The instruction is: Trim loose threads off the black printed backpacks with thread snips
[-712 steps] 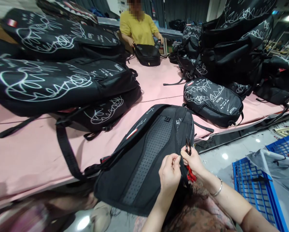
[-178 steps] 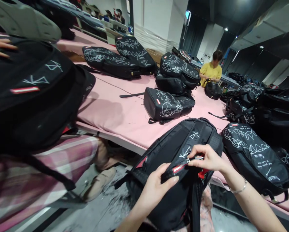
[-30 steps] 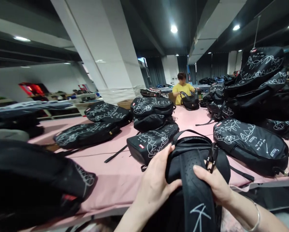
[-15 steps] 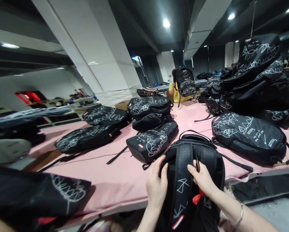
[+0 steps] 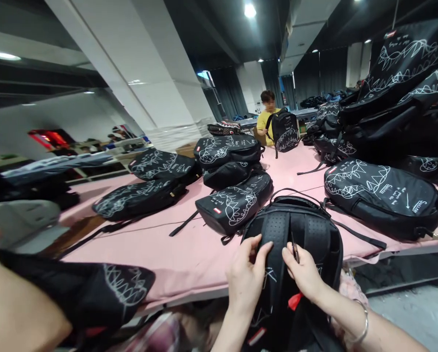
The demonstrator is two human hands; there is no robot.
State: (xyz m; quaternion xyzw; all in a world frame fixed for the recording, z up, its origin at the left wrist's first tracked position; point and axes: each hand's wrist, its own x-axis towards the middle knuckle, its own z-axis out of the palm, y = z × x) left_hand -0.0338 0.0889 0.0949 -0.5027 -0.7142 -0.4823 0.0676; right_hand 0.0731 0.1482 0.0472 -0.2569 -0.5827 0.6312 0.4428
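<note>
A black backpack (image 5: 319, 227) stands upright in front of me at the table edge, with its shoulder-strap side towards me. My left hand (image 5: 246, 271) pinches the edge of the left padded shoulder strap (image 5: 275, 230) between thumb and fingers. In my right hand (image 5: 303, 271) is a small dark pair of thread snips (image 5: 295, 248), points up, close beside that strap. A red strip (image 5: 294, 301) hangs below the right hand. White scribbled lines and a red-and-white label (image 5: 256, 336) show on the strap. The palm side of both hands is hidden.
Black backpacks with white drawings lie on the pink table (image 5: 182, 259), including one at right (image 5: 383, 200) and one at centre (image 5: 237, 203). A tall pile (image 5: 391, 102) rises at right. Across the table a person in yellow (image 5: 265, 120) holds a backpack. Another person's arm (image 5: 21, 303) is at lower left.
My left hand has gone from resting along the strap to pinching it. The strap has shifted slightly. The person opposite has lowered their backpack, and the arm at lower left has come further into view.
</note>
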